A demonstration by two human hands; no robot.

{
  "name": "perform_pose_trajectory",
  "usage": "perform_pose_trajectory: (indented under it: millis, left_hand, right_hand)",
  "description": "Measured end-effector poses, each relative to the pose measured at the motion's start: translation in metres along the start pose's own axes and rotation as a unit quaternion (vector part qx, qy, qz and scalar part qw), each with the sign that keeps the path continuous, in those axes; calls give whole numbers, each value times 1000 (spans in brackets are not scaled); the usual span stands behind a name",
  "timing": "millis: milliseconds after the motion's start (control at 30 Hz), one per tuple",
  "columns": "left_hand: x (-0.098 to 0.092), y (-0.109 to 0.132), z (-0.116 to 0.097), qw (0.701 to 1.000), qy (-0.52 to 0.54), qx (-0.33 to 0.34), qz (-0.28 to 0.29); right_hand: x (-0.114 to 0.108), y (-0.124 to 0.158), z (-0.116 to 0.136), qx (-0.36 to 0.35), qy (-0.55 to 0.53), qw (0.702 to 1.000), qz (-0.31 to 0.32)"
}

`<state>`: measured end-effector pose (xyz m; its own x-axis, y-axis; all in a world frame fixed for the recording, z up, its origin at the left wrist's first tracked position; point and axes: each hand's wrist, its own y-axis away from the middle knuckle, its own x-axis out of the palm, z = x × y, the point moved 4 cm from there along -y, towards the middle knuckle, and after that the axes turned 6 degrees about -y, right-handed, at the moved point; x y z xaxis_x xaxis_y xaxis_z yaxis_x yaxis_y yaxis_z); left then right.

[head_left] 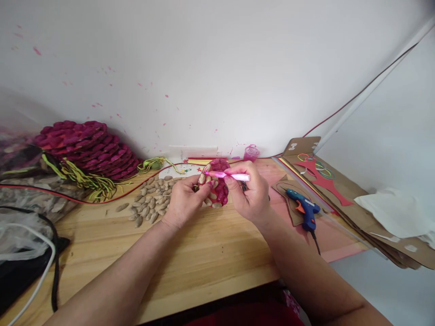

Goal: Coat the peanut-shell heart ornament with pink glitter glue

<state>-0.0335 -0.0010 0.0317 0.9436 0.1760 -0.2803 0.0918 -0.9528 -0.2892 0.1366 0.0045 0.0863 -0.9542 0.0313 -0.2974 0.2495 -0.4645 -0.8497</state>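
My left hand [185, 199] grips the left edge of a round piece covered in peanuts [222, 192], held up above the table. Its right and top peanuts are painted magenta, while those on the left and bottom are still bare tan. Between the fingers of my right hand [250, 192] is a paintbrush [238, 177] with a pinkish-white handle. Its pink tip touches a peanut at the upper left of the piece. Loose peanuts [151, 199] lie on the table behind and left of my left hand.
Magenta peanut pieces with yellow-black tassels are stacked [91, 147] at the left. A pink-stained cup [250, 152] stands by the wall. A blue glue gun [306, 208] lies right, near cardboard sheets [360, 222]. A red-black cable [115, 195] crosses the table; plastic bags [23, 235] sit left.
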Motion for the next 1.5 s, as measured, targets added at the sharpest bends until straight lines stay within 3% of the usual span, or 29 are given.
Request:
perform_pose_trajectory:
  millis: [167, 367, 467, 567, 733, 933, 1067, 1233, 1400, 1500]
  left_hand:
    - [2, 0, 1, 999, 35, -12, 13]
    - [8, 2, 5, 989, 122, -58, 62]
    - [9, 2, 6, 989, 127, -66, 49]
    - [8, 1, 7, 988, 128, -70, 42]
    - [10, 0, 8, 985, 149, -68, 55]
    - [11, -1, 12, 980, 172, -83, 50]
    - [11, -1, 12, 979, 177, -83, 55]
    - [12, -1, 12, 977, 188, -85, 61]
    - [13, -1, 12, 974, 199, -88, 57]
    - [12, -1, 12, 977, 191, -84, 52]
  right_hand:
    - [-6, 0, -14, 47, -38, 997, -50]
    - [-4, 2, -27, 96, -116, 988, -34]
    - [-7, 2, -37, 113, -99, 987, -60]
    - [-9, 1, -39, 115, -96, 986, -76]
    - [-3, 1, -33, 122, -137, 983, -28]
    - [-8, 3, -42, 127, -110, 983, -80]
    - [-5, 2, -40, 118, -113, 985, -45]
    - [-7, 2, -40, 122, -111, 984, -74]
    - [-5, 2, -39, 118, -120, 985, -43]
    - [-7, 2, -41, 125, -102, 985, -67]
